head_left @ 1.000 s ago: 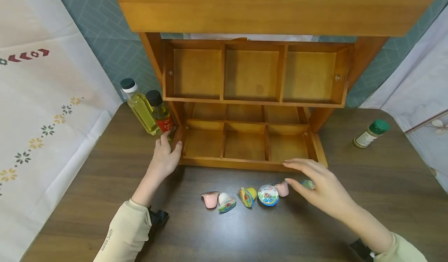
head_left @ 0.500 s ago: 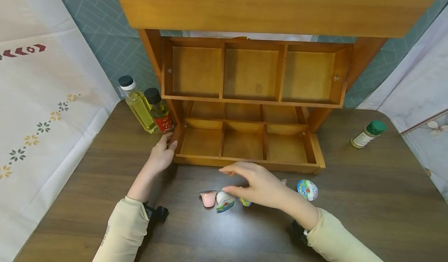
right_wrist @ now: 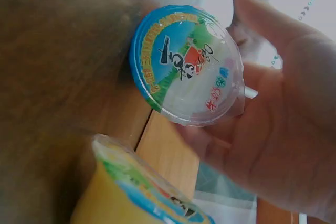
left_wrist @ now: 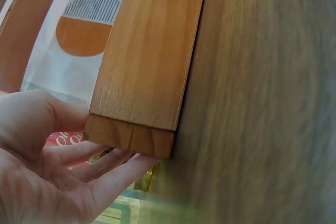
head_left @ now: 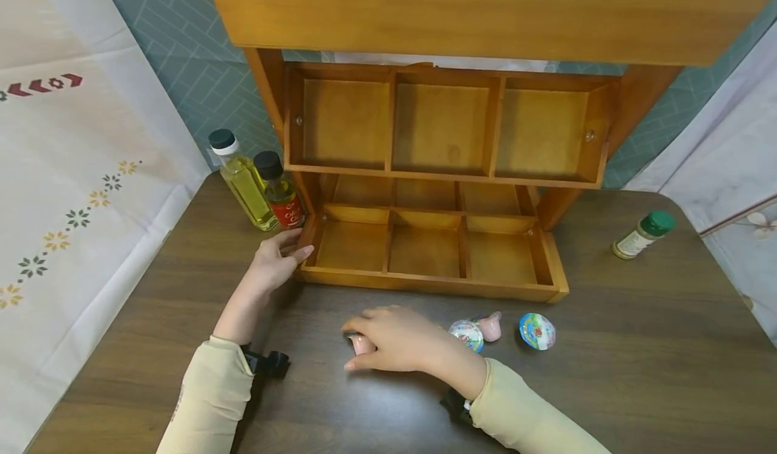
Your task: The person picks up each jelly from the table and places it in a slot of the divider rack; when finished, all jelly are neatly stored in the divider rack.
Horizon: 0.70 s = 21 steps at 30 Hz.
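Observation:
At the lower tray's left front corner, my left hand [head_left: 270, 265] holds the wooden rack [head_left: 437, 284], thumb by the rim and fingers along the outer side. The left wrist view shows those fingers against the tray's end. My right hand [head_left: 400, 343] reaches low over the table, thumb and fingers spread around a pink jelly cup [head_left: 362, 345]. Under its palm, a white jelly cup [right_wrist: 189, 66] with a printed lid shows in the right wrist view, beside a yellow one [right_wrist: 121, 192]. Both are hidden from above. Further right lie a blue-rimmed jelly cup [head_left: 466, 336], another pink one [head_left: 489, 327] and one lid-up [head_left: 537, 331].
Two oil bottles, one tall [head_left: 245, 187] and one red-labelled [head_left: 282, 194], stand left of the rack. A green-capped seasoning jar [head_left: 643, 235] is at the right. The rack's upper tiers [head_left: 485, 22] overhang the lower tray.
My right hand has swept left along the row, from the rightmost cup to the leftmost pink one, uncovering the cups at the right. My left hand stays at the rack's corner, shifted slightly.

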Tool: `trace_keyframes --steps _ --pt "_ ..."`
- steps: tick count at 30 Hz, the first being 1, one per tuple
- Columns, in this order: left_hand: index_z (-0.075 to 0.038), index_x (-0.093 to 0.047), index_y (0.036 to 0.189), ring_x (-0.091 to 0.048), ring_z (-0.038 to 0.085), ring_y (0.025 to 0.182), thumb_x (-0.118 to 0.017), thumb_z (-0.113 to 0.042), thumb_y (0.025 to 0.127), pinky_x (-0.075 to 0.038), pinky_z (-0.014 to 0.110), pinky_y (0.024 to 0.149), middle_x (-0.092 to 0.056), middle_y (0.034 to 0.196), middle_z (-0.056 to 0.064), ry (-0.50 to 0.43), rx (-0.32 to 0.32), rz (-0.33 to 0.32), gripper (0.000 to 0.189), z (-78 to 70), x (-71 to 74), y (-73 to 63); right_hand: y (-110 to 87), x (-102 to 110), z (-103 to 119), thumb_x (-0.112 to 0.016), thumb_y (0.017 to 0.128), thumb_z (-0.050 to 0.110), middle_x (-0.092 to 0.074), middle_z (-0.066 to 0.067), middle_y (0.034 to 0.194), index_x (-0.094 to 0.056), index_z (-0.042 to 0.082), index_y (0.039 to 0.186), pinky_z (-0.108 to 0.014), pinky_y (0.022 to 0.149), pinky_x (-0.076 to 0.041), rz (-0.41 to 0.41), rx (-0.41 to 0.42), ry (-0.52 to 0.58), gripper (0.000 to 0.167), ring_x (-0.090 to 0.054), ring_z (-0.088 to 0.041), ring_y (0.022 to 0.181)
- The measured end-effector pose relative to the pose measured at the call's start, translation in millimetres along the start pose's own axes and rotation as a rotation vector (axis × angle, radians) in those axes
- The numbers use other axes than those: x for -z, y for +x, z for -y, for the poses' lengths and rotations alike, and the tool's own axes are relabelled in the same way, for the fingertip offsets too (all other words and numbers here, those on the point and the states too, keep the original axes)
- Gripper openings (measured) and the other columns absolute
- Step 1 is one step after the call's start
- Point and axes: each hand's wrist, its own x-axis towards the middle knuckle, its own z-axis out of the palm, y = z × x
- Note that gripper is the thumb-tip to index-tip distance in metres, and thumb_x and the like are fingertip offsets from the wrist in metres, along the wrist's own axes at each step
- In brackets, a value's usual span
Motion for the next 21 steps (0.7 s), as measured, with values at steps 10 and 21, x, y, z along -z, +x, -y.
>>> trace_keyframes --steps 10,21 --pt "-0.003 -0.029 0.145 -0.044 0.037 0.122 -0.056 -0.026 0.094 -0.051 0.043 0.083 -0.035 0.143 0.022 0.054 0.014 0.044 0.062 1.9 11.9 -1.2 14.8 -2 7 -0.061 0.083 0.056 -0.063 0.002 0.106 -0.061 0.02 0.12 -0.032 0.09 -0.045 -0.005 -0.08 -0.168 0.052 -0.059 -0.013 0.098" --pt "-0.003 -0.03 0.145 -0.045 0.035 0.121 -0.057 -0.024 0.094 -0.051 0.038 0.08 -0.036 0.143 0.022 0.053 -0.007 0.039 0.061 -0.7 3.5 3.9 16.1 -4 -1 -0.073 0.077 0.045 -0.06 -0.001 0.113 -0.058 0.019 0.123 -0.024 0.072 -0.047 0.024 -0.15 0.062 0.055 -0.056 -0.009 0.086"
